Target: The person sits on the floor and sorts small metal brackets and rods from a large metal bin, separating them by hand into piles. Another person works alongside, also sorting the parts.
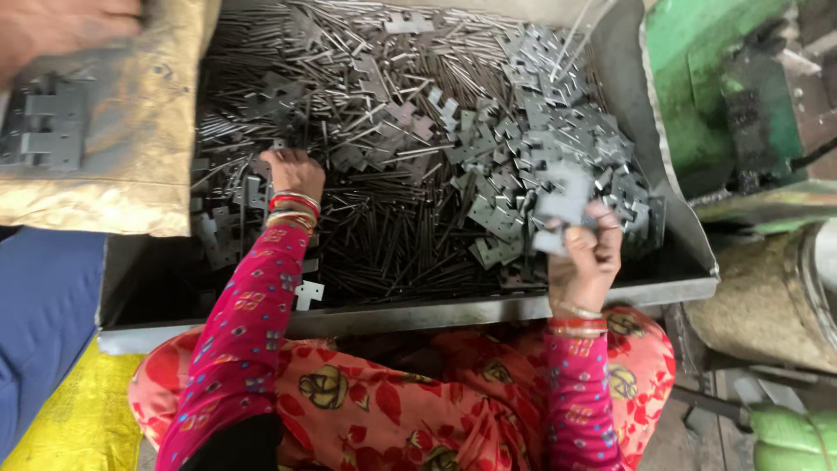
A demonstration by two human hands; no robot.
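Notched metal plates [558, 205] sit gripped in her right hand [586, 262], left hand [292, 174] closing among pins [392, 235]; the heaped tray [540, 305] looks barely dented.

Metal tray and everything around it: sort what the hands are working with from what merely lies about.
In use: notched plates; thin rods; plate in right hand; left hand in the pile; metal tray.

Lying about: brown sack; hinge stack; green machine.
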